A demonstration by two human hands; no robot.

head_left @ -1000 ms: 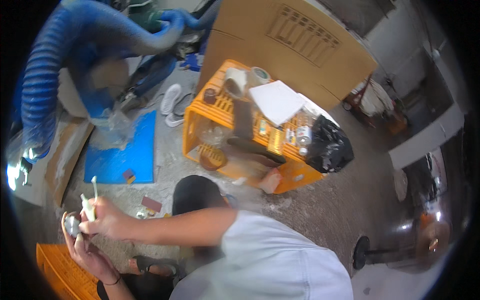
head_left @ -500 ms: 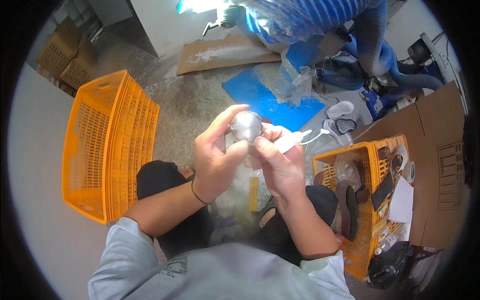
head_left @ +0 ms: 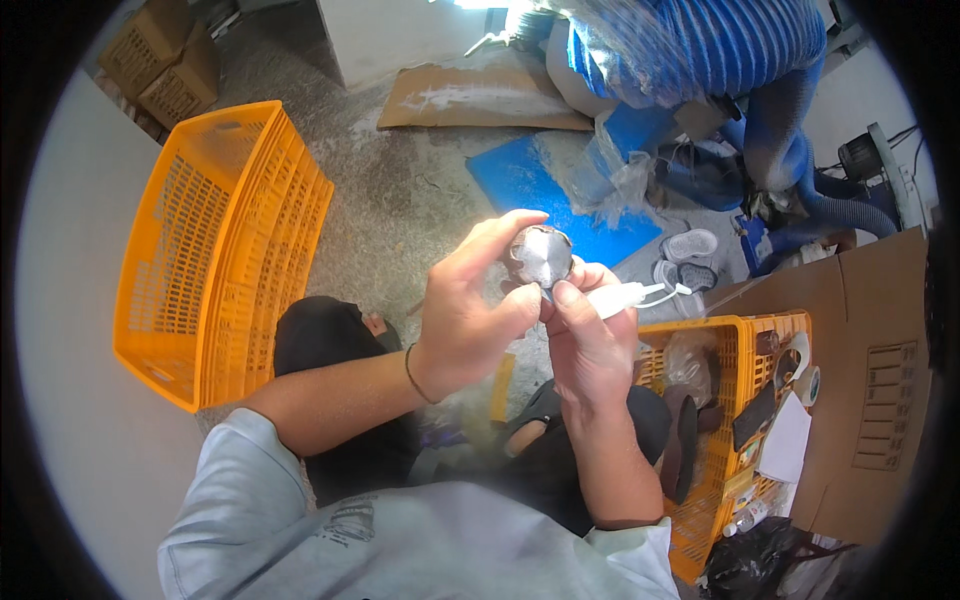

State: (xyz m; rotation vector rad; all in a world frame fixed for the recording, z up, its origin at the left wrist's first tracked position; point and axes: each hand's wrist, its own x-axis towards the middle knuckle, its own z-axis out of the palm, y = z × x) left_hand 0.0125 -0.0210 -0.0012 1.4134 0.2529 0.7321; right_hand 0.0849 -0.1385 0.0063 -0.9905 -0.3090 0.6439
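Note:
A rounded, shiny metal piece [head_left: 541, 256] with brown patches round its edge is in front of me at mid-picture. My left hand [head_left: 468, 312] is closed on its left side, thumb below and forefinger over the top. Against its lower right press the thumb and fingertips of my right hand [head_left: 592, 352]. That hand also has a small white squeeze bottle [head_left: 613, 301] tucked in it, its nozzle pointing right and a cap dangling on a strap. My fingers partly cover the lower side of the metal piece.
Stacked yellow crates [head_left: 225, 250] stand at left. Another yellow crate [head_left: 740, 370] at right holds sanding belts and plastic, beside a cardboard sheet [head_left: 850, 370]. Ahead are a blue mat [head_left: 555, 190], pale clogs [head_left: 690, 245] and a blue ribbed hose [head_left: 740, 45].
Both hands have shifted right with the metal piece and the bottle. The metal piece has turned, showing more of its brown-patched edge. The whole view has also shifted a little.

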